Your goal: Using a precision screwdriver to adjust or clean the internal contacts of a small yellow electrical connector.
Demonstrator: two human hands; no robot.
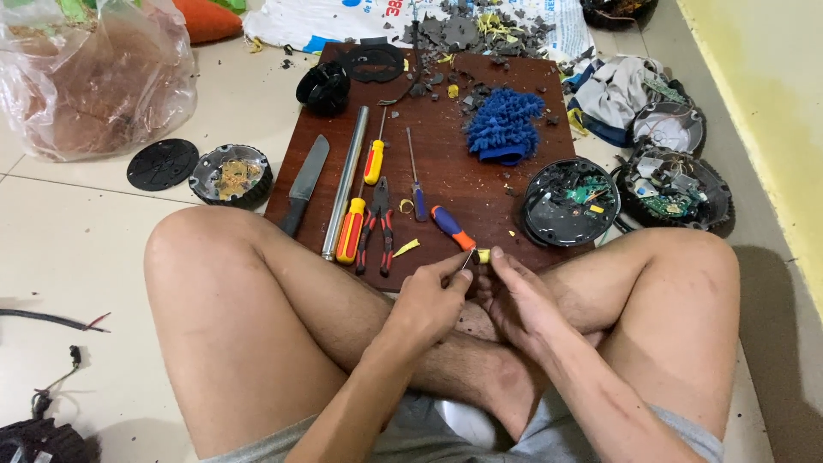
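Head view, low centre of the frame: both hands meet just over the near edge of the dark wooden board point(480, 184), which lies on the floor between the crossed legs, probably so that tools stay within reach. The left hand point(426, 300) has its fingers pinched narrow around the thin shaft of a blue and orange screwdriver point(452, 227), handle pointing up and left, tip down at a small yellow part point(483, 255). The right hand point(514, 300) holds that part between curled fingertips, seemingly to steady it against the tip. Both wrists rest low above the shins. Spare tools lie in a row on the board's left: a knife point(304, 183), a metal tube point(345, 180), red pliers point(378, 225).
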